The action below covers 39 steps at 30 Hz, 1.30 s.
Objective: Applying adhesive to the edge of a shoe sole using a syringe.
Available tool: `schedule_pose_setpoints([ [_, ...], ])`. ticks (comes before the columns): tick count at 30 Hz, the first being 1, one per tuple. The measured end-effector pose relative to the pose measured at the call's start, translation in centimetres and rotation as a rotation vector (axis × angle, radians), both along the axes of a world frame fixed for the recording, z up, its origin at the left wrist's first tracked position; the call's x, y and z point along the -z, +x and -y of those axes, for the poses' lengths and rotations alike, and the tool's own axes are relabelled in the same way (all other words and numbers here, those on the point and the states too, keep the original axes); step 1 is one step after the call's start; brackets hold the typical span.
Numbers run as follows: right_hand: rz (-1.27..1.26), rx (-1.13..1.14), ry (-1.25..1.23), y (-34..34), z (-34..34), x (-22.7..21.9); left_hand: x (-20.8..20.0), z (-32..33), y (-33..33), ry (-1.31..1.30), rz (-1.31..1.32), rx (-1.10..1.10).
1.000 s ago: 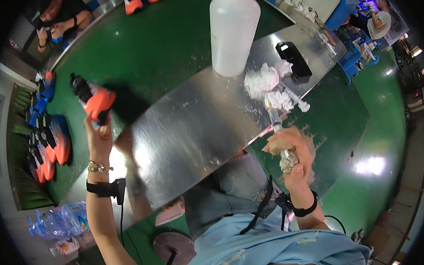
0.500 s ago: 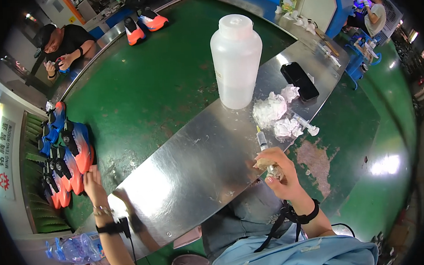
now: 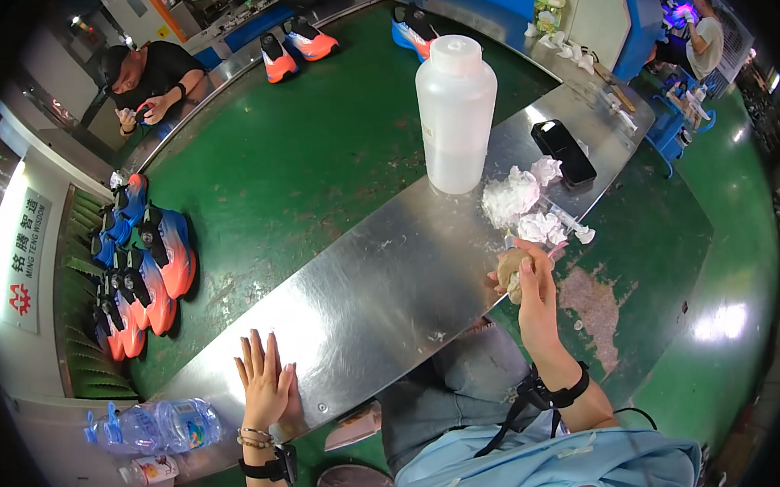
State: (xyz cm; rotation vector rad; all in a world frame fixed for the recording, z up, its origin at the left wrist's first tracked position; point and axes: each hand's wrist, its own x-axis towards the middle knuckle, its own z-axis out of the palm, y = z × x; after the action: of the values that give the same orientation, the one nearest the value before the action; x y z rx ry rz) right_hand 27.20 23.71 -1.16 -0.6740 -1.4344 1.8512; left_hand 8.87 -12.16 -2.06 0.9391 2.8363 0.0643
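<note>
Fingers (image 3: 256, 353) of your left hand (image 3: 267, 394) lie spread on the worktop (image 3: 357, 290), gripping nothing; your right hand (image 3: 537, 284) curls around a tan wad (image 3: 510, 263) just beside the crumpled white paper (image 3: 541, 229). Hold it lightly (squeezing may deform it), clear of the paper.

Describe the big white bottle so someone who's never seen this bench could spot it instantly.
Find the shiny metal strip along the green surface. Toward the strip's far edge, beyond the right hand, the bottle stands just left of some crumpled white wads and a black phone. Unlike those low-lying neighbours, it is tall and upright, cloudy white, with rounded shoulders and a cap.
</note>
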Motion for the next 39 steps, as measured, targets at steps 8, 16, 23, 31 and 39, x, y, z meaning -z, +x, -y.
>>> schedule_pose_setpoints([
  [8,-0.037,0.017,0.048,1.1,-0.3,-0.5,-2.1,-0.2,-1.0,0.035,0.199,-0.014],
  [16,-0.123,-0.048,0.136,1.0,-1.3,0.5,-5.1,-2.6,-3.9,0.097,0.287,-0.033],
  [23,-0.201,-0.17,0.203,1.7,-3.7,2.7,-5.8,-16.0,-4.6,0.263,0.1,0.176],
  [31,-0.123,-0.203,0.201,2.2,-4.9,2.9,-0.1,-37.3,-19.0,0.78,0.829,0.127],
  [39,-0.107,-0.122,0.114,3.7,-7.5,3.7,3.7,-61.7,-21.9,1.069,1.712,-0.286],
])
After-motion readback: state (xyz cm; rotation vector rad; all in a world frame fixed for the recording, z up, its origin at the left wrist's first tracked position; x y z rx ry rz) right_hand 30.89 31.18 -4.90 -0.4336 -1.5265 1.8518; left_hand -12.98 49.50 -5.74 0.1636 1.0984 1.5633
